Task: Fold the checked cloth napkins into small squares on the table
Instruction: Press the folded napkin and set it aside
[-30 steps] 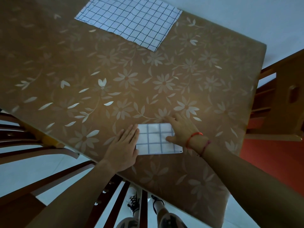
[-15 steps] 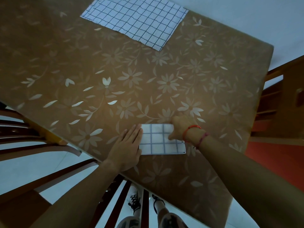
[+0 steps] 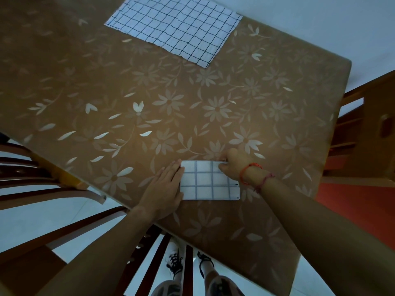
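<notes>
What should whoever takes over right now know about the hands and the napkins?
Left hand: flat, pressing the left edge of the folded napkin.
Right hand: pinches that napkin's far right corner.
The folded napkin lies by the near edge of the table, a small rectangle.
Second napkin: spread flat at the far side.
Done: first napkin mostly folded.
Left: probably one more fold, then the second napkin.

two napkins (image 3: 206, 181) (image 3: 175, 28), two hands (image 3: 164, 189) (image 3: 232, 165), one table (image 3: 106, 82)
</notes>
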